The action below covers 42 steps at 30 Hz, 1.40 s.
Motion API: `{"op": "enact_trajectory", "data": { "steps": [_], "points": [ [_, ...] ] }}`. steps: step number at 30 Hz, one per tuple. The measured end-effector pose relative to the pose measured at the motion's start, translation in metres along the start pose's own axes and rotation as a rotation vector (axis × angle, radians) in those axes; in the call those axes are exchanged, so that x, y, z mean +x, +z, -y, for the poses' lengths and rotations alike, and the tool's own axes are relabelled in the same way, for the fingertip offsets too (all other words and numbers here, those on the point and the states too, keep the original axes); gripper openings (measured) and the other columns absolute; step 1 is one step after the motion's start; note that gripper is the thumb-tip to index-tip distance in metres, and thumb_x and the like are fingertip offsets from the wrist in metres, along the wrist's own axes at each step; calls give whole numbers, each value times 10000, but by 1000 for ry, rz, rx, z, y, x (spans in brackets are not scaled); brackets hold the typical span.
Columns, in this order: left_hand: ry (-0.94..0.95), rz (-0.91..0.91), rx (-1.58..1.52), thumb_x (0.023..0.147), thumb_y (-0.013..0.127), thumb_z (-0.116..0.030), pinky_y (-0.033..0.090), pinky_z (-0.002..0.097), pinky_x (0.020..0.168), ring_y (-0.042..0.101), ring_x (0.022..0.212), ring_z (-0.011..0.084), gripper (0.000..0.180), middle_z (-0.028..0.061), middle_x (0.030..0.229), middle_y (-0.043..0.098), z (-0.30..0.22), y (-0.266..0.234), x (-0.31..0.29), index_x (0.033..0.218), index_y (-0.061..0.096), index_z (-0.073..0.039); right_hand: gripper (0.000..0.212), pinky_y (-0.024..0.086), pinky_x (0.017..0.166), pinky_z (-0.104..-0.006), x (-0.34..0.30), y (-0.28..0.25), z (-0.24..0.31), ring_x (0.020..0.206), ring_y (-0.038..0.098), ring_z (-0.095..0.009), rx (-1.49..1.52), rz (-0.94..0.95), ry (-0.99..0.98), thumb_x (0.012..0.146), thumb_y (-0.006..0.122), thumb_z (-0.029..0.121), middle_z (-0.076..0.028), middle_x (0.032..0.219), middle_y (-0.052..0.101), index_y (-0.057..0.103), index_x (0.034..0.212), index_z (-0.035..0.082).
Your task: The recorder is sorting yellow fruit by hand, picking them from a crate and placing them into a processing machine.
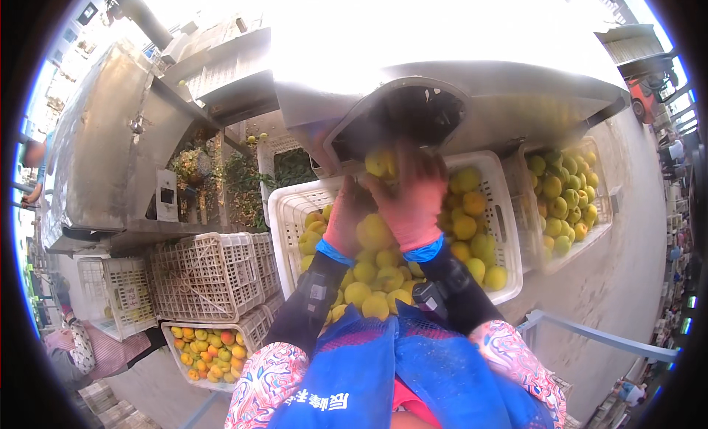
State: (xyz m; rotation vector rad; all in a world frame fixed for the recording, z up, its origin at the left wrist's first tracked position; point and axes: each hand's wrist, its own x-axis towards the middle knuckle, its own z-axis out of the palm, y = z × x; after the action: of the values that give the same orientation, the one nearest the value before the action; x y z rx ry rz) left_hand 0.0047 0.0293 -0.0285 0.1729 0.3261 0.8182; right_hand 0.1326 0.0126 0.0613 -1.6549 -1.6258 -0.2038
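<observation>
The single head-worn fisheye view looks steeply down and forward from close above the wearer's glossy blue apron [343, 374] at lower middle, facing the white slotted plastic crate [510, 263] at centre; straight edges bend toward the dark rim.

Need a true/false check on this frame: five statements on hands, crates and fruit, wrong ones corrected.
1. The left hand and right hand are over a white crate. True.
2. That crate is empty. False: it holds yellow-green fruit.
3. Another fruit-filled crate stands to its right. True.
4. All the fruit in the lower-left crate is green. False: it is largely yellow and orange.
5. Both hands are below the blue garment in the picture. False: they are above it.
</observation>
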Motion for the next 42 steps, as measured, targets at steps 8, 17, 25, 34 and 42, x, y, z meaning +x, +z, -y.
{"op": "enact_trajectory", "data": {
  "steps": [8,17,25,34,42],
  "points": [
    [3,-194,-108,1033,411,-558,492,401,980,564,1148,275,608,138,1287,569,-2,1,-7,1348,512,-48,371,495,821,-464,33,59,-15,847,649,-302,-631,92,-102,778,736,281,-98,940,672,691,1055,38],
    [310,-357,265,1046,454,-404,473,473,1031,552,1218,343,490,193,1315,543,-9,13,-30,1351,477,-21,714,529,861,-394,-45,-24,-5,1031,652,-353,514,610,74,771,810,260,-216,1165,660,543,1404,64],
    [64,-70,167,970,618,-123,525,326,970,616,1160,192,430,114,1284,622,-17,72,-61,1363,519,22,842,523,889,-416,-60,-32,9,1072,637,-390,599,171,178,701,840,183,-238,1192,641,470,1436,6],
    [320,-252,757,926,612,-96,566,280,821,664,1004,148,425,68,1199,660,-37,53,-43,1346,586,-30,709,511,881,-456,-8,-15,6,1029,658,-365,378,81,152,702,825,230,-217,1086,687,569,1326,11],
    [-202,-748,2115,785,650,-534,380,507,1067,473,1305,389,643,204,1307,596,-14,-89,-11,1272,638,-115,258,495,809,-486,52,64,-33,843,652,-351,-384,212,45,838,708,339,-103,970,709,737,957,111]
  ]
}}
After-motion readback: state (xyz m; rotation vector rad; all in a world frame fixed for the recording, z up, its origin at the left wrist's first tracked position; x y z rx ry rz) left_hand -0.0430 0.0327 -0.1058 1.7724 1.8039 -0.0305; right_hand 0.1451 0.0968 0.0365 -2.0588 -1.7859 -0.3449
